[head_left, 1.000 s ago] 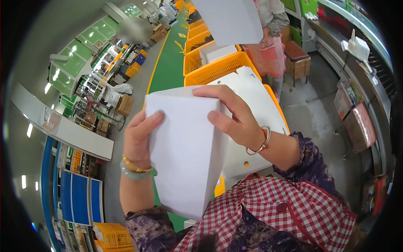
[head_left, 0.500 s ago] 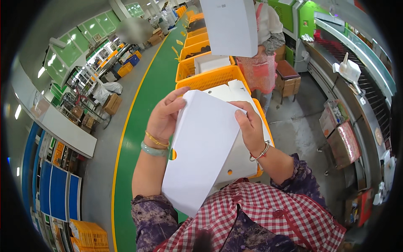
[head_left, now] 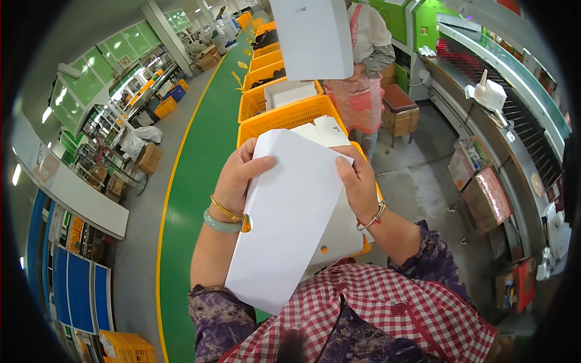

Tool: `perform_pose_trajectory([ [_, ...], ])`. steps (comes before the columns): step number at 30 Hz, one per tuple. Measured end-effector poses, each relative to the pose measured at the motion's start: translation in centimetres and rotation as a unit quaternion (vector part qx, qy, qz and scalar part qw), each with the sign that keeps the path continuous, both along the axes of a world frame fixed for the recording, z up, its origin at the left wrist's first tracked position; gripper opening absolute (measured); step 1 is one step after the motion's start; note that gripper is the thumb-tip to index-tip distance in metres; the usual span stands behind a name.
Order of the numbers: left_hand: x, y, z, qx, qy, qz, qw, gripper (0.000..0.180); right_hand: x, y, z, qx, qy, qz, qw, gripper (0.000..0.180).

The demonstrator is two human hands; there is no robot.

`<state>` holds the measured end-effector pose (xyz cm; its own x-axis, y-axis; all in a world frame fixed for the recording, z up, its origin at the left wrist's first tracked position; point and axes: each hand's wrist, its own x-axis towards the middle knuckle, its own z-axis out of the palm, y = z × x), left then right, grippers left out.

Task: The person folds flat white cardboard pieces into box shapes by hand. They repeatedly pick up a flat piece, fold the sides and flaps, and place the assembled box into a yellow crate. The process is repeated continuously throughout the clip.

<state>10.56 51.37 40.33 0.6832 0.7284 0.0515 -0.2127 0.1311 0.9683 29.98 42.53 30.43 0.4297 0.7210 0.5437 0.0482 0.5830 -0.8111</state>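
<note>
A long white cardboard box [head_left: 284, 218] lies slanted across my lap side, flat face up, with a round cut-out on its left edge. My left hand [head_left: 242, 175] grips its upper left edge, thumb on the face, fingers hidden behind. At the upper right corner, my right hand [head_left: 360, 181] pinches it with the thumb on top. Beneath it, more white cardboard pieces [head_left: 348, 227] with round holes lie in an orange plastic crate [head_left: 284, 119].
A row of orange crates [head_left: 251, 109] runs ahead, one holding a white tray-like piece [head_left: 290, 94]. A large white panel [head_left: 311, 39] partly hides a person in a pink apron [head_left: 357, 106]. A green walkway [head_left: 193, 181] lies left; a conveyor machine [head_left: 484, 91] stands right.
My left hand has shifted its hold, and its thumb now presses onto the box's face. The right hand keeps its corner grip. The view has swung slightly to the right.
</note>
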Motion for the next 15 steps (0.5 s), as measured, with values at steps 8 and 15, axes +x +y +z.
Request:
perform_pose_trajectory([
  [8, 1.8, 0.1, 0.3, 0.021, 0.049, 0.039, 0.998, 0.033, 0.5, -0.1, -0.8, -0.013, 0.034, -0.031, 0.999, 0.021],
  [15, 2.6, 1.0, -1.9, -0.053, -0.003, -0.004, 0.999, 0.043, 0.1, -1.4, -1.2, 0.000, 0.098, 0.008, 0.995, 0.023],
])
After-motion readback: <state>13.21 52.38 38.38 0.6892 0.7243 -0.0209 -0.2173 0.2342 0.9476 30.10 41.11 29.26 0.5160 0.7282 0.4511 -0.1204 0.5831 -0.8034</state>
